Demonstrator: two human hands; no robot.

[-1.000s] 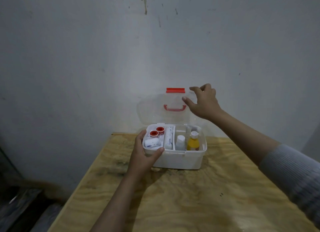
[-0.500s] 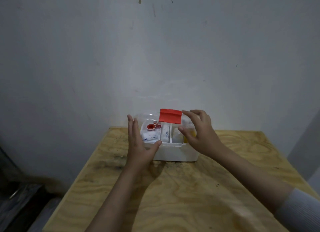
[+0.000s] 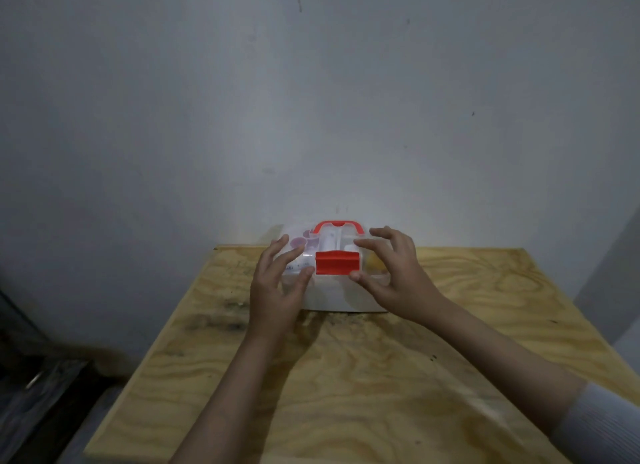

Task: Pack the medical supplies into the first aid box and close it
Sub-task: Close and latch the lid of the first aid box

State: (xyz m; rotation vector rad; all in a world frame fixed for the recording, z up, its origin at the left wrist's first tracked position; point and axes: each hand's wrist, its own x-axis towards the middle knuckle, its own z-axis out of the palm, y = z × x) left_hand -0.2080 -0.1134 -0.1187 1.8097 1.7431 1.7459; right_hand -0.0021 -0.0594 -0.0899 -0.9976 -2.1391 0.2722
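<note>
The white first aid box [image 3: 332, 297] stands at the far edge of the wooden table [image 3: 346, 377], against the wall. Its clear lid [image 3: 332, 245] is down over the box, with a red handle [image 3: 337, 226] on top and a red latch [image 3: 336, 263] at the front, sticking outward. Through the lid I make out blurred rolls, a white item and a yellow bottle. My left hand [image 3: 277, 283] rests on the lid's left front corner. My right hand [image 3: 391, 269] grips the lid's right front, thumb beside the latch.
A grey wall [image 3: 311, 99] rises directly behind the box. The table's left edge drops to a dark floor with dim clutter [image 3: 41, 377]. A light sleeve [image 3: 602, 425] covers my right forearm at the lower right.
The lid has swung from upright down onto the box. My right hand came down with it, and my left hand moved from the box rim onto the lid. The camera tilted.
</note>
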